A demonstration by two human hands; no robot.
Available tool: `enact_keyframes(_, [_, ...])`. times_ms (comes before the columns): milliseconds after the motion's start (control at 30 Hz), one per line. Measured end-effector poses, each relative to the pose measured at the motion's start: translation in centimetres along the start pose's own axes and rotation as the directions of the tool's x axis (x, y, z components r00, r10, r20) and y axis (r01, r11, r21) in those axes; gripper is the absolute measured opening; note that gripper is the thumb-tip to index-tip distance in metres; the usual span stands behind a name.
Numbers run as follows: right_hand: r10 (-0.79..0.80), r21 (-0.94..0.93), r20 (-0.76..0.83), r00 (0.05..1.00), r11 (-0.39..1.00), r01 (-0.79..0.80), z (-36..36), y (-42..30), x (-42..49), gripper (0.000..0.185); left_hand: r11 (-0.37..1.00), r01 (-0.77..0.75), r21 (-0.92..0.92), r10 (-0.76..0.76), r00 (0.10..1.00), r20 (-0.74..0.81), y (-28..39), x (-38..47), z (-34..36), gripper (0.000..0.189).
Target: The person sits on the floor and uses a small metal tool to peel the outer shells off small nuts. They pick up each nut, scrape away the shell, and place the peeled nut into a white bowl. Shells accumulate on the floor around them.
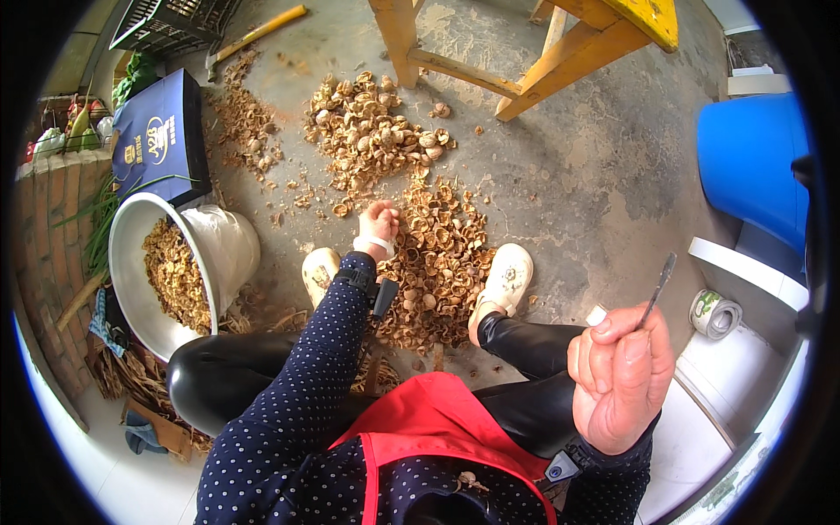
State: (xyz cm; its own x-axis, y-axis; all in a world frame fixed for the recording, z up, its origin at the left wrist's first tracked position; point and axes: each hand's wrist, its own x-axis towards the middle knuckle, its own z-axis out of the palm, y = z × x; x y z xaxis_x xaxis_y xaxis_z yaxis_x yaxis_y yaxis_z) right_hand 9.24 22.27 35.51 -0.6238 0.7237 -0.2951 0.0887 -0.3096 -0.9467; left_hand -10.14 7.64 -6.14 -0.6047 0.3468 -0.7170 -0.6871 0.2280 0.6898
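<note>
My left hand [378, 225] is stretched forward over the upper edge of a heap of walnut shells [446, 262] between my feet. Its fingers are curled, and whether something lies inside them is hidden. In my right hand [620, 374], raised at the right above my knee, a thin dark metal pick [658, 289] is pinched between thumb and fingers, its tip pointing up. Farther forward lies a second heap of walnuts and shells [374, 131]. A metal basin [125, 262] on the left holds walnut kernels [174, 275].
A hammer [262, 31] lies on the concrete floor near a black plastic crate [174, 26]. A blue bag [161, 134] stands behind the basin. The legs of a yellow wooden stool [545, 79] rise ahead. At right are a blue bin [751, 164] and a tape roll [715, 316].
</note>
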Motion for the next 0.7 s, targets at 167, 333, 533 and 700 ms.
enact_keyframes(167, [0.026, 0.065, -0.056, 0.998, 0.998, -0.023, 0.0, 0.0, -0.1, 0.031, 0.968, -0.203, 0.149, 0.246, 0.887, -0.392, 1.1, 2.9, -1.8, 0.021])
enact_keyframes(333, [0.022, 0.055, -0.054, 0.998, 0.998, -0.019, 0.2, 0.0, -0.1, 0.031, 0.764, -0.315, 0.563, 0.508, 0.832, -0.224, 2.4, 3.5, -3.1, 0.026])
enact_keyframes(533, [0.022, 0.054, -0.043, 0.999, 0.998, -0.020, 0.4, 0.0, 0.0, 0.031, 0.509, -0.543, 0.668, 0.551, 0.802, 0.232, -0.1, -0.6, -2.5, 0.024])
enact_keyframes(700, [0.020, 0.094, -0.038, 0.999, 0.995, -0.016, 0.4, 0.1, 0.0, 0.031, 0.575, -0.435, 0.693, 0.577, 0.816, 0.033, -1.5, -1.0, -2.5, 0.013])
